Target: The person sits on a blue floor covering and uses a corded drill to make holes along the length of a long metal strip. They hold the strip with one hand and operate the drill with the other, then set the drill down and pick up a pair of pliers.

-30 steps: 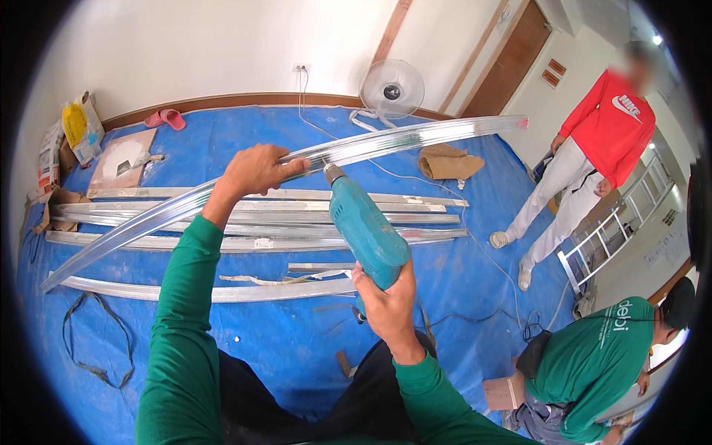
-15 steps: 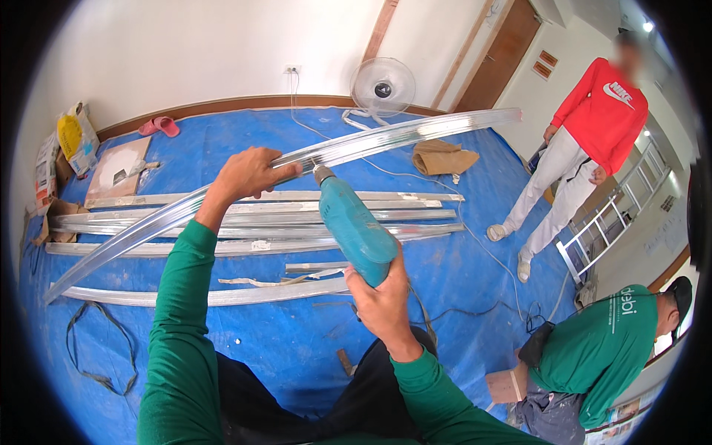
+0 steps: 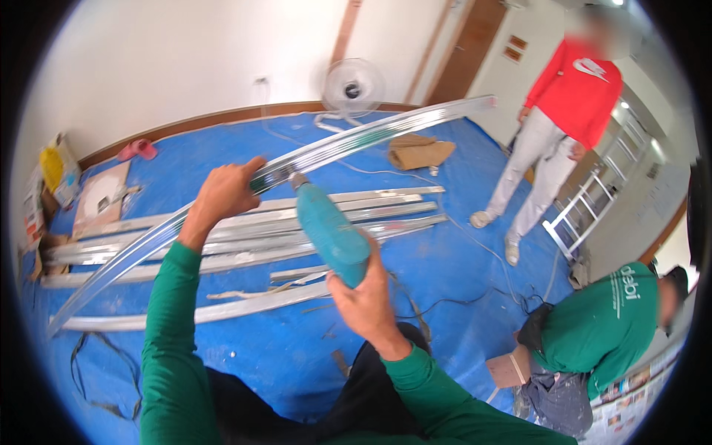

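Observation:
My left hand (image 3: 225,191) is closed around a long, shiny metal channel (image 3: 386,132), which slants across the view from lower left to upper right. In my right hand (image 3: 363,305) is a teal power drill (image 3: 331,231), gripped by its handle. The drill's chuck (image 3: 298,180) meets the channel just right of my left hand; the bit's tip is too blurred to make out. Several more metal channels (image 3: 245,261) lie under my hands on a blue sheet (image 3: 245,356).
A standing fan (image 3: 352,87) is by the far wall, with brown cloth (image 3: 419,152) nearby. At right, a person in a red top (image 3: 582,93) stands before a ladder (image 3: 593,208); another in green (image 3: 604,319) crouches closer. Cords (image 3: 475,298) run over the sheet. Bags (image 3: 59,170) stand far left.
The view has shifted, so the room appears moved left. The channel's right end tilts up more steeply. My left hand still holds the channel, and the drill remains against it.

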Demonstrator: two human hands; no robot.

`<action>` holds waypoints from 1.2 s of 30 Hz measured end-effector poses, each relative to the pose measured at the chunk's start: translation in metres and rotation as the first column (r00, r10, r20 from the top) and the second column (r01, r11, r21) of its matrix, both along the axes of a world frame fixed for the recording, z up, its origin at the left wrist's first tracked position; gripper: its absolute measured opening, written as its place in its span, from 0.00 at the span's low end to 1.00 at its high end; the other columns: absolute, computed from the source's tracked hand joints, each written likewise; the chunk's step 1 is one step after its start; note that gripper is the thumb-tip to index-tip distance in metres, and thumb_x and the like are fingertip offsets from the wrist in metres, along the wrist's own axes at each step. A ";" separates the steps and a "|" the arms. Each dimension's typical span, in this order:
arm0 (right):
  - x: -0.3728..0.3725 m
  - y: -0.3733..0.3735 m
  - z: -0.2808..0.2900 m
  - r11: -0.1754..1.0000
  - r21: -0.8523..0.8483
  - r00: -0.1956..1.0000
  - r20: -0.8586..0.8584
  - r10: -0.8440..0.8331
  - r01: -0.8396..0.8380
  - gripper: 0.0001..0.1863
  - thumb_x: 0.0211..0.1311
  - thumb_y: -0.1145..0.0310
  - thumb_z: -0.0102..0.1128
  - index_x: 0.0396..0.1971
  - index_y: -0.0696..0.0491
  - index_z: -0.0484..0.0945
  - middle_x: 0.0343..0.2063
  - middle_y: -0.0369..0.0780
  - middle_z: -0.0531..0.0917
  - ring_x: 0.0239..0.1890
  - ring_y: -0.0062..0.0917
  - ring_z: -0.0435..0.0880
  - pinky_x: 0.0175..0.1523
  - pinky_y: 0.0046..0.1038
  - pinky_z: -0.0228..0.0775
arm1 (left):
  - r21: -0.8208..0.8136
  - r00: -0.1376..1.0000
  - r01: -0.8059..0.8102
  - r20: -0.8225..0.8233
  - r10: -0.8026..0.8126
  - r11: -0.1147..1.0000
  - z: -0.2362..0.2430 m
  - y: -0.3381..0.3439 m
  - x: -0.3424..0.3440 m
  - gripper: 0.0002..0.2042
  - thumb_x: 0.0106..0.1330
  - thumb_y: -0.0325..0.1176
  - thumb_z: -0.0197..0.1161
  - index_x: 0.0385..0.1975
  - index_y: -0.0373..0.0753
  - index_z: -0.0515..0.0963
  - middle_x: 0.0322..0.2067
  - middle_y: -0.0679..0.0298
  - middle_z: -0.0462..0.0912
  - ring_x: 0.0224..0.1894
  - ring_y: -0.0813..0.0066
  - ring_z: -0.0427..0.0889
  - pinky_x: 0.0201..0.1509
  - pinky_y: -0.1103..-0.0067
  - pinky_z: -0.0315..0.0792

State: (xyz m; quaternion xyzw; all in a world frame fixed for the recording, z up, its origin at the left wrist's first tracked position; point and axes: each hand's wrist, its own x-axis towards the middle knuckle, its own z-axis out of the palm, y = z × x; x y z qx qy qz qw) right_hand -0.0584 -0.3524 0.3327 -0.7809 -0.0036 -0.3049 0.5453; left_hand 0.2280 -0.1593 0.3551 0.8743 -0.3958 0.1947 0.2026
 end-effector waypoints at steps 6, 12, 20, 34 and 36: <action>-0.008 -0.011 0.003 0.998 -0.063 1.000 0.020 -0.016 0.018 0.41 0.68 0.81 0.67 0.81 0.56 0.63 0.66 0.57 0.82 0.70 0.51 0.85 0.73 0.43 0.76 | -0.027 0.998 0.061 0.025 -0.061 0.998 0.012 -0.012 -0.012 0.39 0.54 0.28 0.77 0.72 0.50 0.78 0.40 0.47 0.94 0.43 0.40 0.93 0.49 0.53 0.86; -0.019 -0.015 0.010 0.998 -0.046 0.999 0.027 -0.031 0.032 0.42 0.69 0.82 0.67 0.82 0.56 0.62 0.67 0.58 0.82 0.71 0.54 0.84 0.74 0.44 0.75 | -0.034 0.992 0.044 0.119 -0.039 0.998 0.016 -0.030 -0.018 0.38 0.52 0.24 0.74 0.70 0.48 0.79 0.42 0.48 0.93 0.42 0.39 0.92 0.47 0.53 0.85; -0.023 -0.021 0.008 0.996 -0.074 0.999 0.013 -0.050 0.051 0.43 0.70 0.80 0.67 0.83 0.55 0.62 0.65 0.50 0.83 0.66 0.38 0.86 0.70 0.39 0.77 | -0.119 0.975 0.001 0.219 0.025 0.993 0.001 -0.056 -0.025 0.25 0.51 0.21 0.70 0.53 0.40 0.78 0.42 0.50 0.89 0.41 0.39 0.90 0.41 0.51 0.81; -0.026 -0.022 0.011 0.997 -0.069 0.999 0.005 -0.037 0.037 0.44 0.69 0.81 0.67 0.83 0.55 0.61 0.67 0.52 0.81 0.69 0.43 0.83 0.73 0.42 0.75 | -0.135 0.951 -0.046 0.296 0.085 0.990 -0.006 -0.061 -0.018 0.17 0.59 0.22 0.71 0.46 0.40 0.74 0.37 0.51 0.88 0.37 0.41 0.90 0.37 0.52 0.81; -0.027 -0.022 0.011 0.996 -0.082 0.999 0.034 -0.035 0.037 0.44 0.68 0.81 0.68 0.83 0.55 0.61 0.67 0.52 0.81 0.70 0.44 0.83 0.73 0.43 0.75 | -0.130 0.949 -0.048 0.305 0.086 0.990 0.000 -0.057 -0.020 0.17 0.59 0.22 0.71 0.46 0.40 0.75 0.37 0.51 0.88 0.37 0.41 0.90 0.37 0.53 0.82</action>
